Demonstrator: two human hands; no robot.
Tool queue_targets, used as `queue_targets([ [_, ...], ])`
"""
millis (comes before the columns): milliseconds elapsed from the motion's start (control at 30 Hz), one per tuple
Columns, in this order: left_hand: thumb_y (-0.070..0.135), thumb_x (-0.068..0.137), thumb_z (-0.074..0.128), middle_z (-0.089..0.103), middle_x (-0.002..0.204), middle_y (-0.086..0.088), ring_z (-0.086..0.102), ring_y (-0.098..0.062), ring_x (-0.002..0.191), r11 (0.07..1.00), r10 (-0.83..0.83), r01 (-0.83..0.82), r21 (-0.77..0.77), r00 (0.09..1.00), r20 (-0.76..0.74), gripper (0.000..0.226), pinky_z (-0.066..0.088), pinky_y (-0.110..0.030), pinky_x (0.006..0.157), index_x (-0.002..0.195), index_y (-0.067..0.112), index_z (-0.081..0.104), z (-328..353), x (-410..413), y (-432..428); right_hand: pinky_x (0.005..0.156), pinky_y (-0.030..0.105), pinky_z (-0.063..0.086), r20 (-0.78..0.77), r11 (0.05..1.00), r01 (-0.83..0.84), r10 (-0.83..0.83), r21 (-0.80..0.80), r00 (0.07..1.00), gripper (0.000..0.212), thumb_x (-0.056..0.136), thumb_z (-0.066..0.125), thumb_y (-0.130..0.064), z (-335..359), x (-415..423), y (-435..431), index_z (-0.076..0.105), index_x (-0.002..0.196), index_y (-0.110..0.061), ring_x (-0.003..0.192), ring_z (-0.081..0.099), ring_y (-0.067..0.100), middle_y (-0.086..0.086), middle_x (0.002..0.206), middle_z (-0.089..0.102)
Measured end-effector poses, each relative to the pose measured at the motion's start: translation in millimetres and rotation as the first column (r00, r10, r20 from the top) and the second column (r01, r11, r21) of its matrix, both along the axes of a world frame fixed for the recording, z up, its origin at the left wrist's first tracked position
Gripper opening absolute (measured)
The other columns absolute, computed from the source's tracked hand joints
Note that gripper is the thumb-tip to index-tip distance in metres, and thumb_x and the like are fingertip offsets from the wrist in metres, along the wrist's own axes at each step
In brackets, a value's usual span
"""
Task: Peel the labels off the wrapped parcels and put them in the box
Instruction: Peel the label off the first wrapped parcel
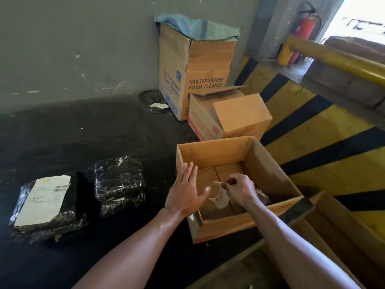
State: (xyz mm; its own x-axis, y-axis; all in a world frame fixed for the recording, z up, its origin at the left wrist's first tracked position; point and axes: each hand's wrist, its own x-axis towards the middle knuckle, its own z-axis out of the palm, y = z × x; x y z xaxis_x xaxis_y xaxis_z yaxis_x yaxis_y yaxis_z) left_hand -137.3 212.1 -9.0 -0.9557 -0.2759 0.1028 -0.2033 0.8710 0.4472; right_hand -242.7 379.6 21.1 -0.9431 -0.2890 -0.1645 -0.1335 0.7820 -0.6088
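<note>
My right grip (pixel 239 189) pinches a peeled label (pixel 220 199) inside the open box (pixel 270 176). My left grip (pixel 187 192) is spread flat, empty, just beside it. Parcels (pixel 118 180) lie left on the floor.

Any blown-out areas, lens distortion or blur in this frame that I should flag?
Head view: the doorway at top right is overexposed to white; the wide lens bows the yellow rail; the dark floor lacks detail; both hands, left hand and right hand, look sharp.

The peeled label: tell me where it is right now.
In the head view, the peeled label hangs pinched in the right hand over the open cardboard box, right of centre, with the open left hand beside it.
</note>
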Motion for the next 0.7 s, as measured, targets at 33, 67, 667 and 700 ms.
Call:
queue_targets([
  [33, 0.066, 0.094, 0.034, 0.003, 0.167, -0.004, -0.004, -0.017, 0.152, 1.000, 0.003, -0.003, -0.003, 1.000, -0.010, 0.087, 0.004, -0.033, 0.118, 0.158, 0.013, 0.009, -1.6, -0.4, -0.5, 0.077, 0.041, 0.060, 0.027, 1.000, -0.008, 0.009, -0.004, 1.000, 0.008, 0.086, 0.076, -0.025, -1.7, -1.0, 1.8, 0.070, 0.082, -0.022, 0.085, 0.068, 0.017, -0.006, 0.082, 0.069],
  [67, 0.064, 0.094, 0.034, 0.004, 0.167, -0.005, -0.003, -0.017, 0.152, 1.000, 0.002, -0.002, -0.003, 1.000, -0.016, 0.086, 0.003, -0.031, 0.117, 0.158, 0.012, 0.010, -2.6, -0.1, -0.7, 0.078, 0.042, 0.060, 0.045, 1.000, -0.020, 0.021, -0.023, 0.999, 0.008, 0.085, 0.077, -0.027, -4.2, -2.4, 3.7, 0.071, 0.084, -0.022, 0.085, 0.069, 0.017, -0.005, 0.084, 0.070],
  [667, 0.049, 0.097, 0.046, 0.008, 0.166, -0.001, 0.003, -0.014, 0.152, 0.979, 0.126, -0.122, 0.165, 0.992, -0.017, 0.077, 0.018, -0.035, 0.120, 0.158, 0.013, 0.013, 10.0, 9.0, -2.4, 0.095, 0.033, 0.049, -0.061, 0.995, -0.069, 0.064, -0.069, 0.996, 0.073, 0.083, 0.075, -0.047, 4.6, 10.8, 6.6, 0.051, 0.141, -0.010, 0.124, 0.056, 0.024, 0.010, 0.137, 0.058],
  [700, 0.048, 0.097, 0.047, 0.009, 0.166, -0.001, 0.003, -0.014, 0.152, 0.965, 0.168, -0.160, 0.205, 0.986, -0.021, 0.077, 0.018, -0.036, 0.120, 0.158, 0.014, 0.013, 12.8, 12.8, -6.7, 0.092, 0.032, 0.049, -0.071, 0.993, -0.084, 0.079, -0.084, 0.994, 0.069, 0.083, 0.075, -0.045, 8.2, 9.3, 4.3, 0.053, 0.138, -0.009, 0.121, 0.057, 0.024, 0.010, 0.135, 0.059],
])
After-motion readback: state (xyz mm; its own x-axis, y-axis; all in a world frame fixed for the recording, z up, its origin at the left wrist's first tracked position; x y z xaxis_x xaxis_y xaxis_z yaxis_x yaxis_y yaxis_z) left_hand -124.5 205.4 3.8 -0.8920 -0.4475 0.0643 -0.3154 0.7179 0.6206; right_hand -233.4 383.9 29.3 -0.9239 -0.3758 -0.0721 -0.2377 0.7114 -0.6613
